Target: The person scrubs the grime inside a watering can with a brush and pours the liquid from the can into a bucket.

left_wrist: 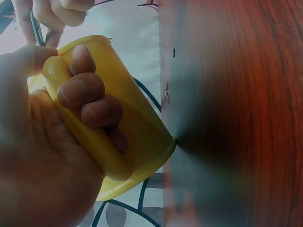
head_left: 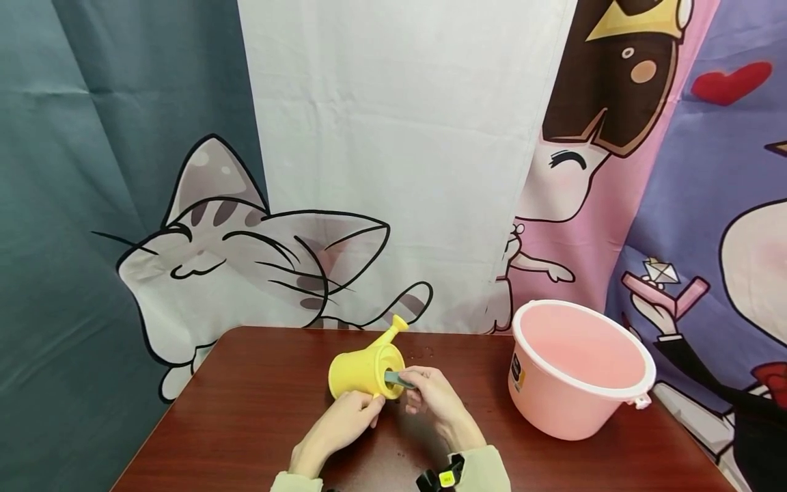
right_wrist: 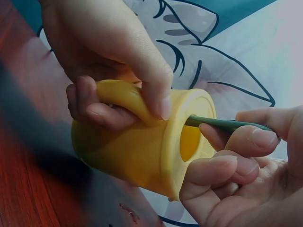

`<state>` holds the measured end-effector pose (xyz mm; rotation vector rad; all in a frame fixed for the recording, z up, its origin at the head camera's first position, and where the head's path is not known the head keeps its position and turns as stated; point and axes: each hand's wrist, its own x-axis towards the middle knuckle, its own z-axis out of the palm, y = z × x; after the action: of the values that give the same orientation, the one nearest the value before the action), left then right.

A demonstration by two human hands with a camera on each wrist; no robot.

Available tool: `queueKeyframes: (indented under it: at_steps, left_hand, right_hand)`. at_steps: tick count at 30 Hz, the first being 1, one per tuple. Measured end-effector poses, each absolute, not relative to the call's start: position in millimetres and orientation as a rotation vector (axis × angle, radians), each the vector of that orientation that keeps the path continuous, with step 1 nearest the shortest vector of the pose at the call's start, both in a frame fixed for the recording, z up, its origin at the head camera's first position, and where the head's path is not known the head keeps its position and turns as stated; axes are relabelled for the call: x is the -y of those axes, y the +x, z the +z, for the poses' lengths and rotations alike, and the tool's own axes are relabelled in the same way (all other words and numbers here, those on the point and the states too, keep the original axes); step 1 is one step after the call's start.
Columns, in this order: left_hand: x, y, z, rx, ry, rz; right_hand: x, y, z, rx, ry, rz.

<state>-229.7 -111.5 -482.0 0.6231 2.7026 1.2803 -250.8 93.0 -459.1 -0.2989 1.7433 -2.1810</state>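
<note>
A yellow toy watering can is tipped over, its top opening facing right and its spout pointing up and away. My left hand grips its loop handle, fingers curled through the loop and thumb pressing near the rim. In the right wrist view, a thin grey-green handle enters the can's opening. The fingers and thumb of my right hand pinch its outer end. The other end is hidden inside the can, so I cannot tell what kind of tool it is.
A pink bucket with a pale rim stands at the right of the dark red-brown table. Small water drops lie on the wood behind the can. Printed cartoon curtains hang behind the table.
</note>
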Motion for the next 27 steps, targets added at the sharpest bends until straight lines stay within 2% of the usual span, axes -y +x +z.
queueKeyframes:
  at_steps: [15, 27]
  left_hand:
    - [112.4, -229.3, -481.7, -2.694, 0.619, 1.284]
    - [110.9, -229.7, -483.6, -2.712, 0.618, 1.287]
  right_hand:
    - [-102.0, -250.8, -453.6, -1.783, -0.319, -2.195]
    - [-90.1, -249.8, -461.3, -1.780, -0.337, -2.141]
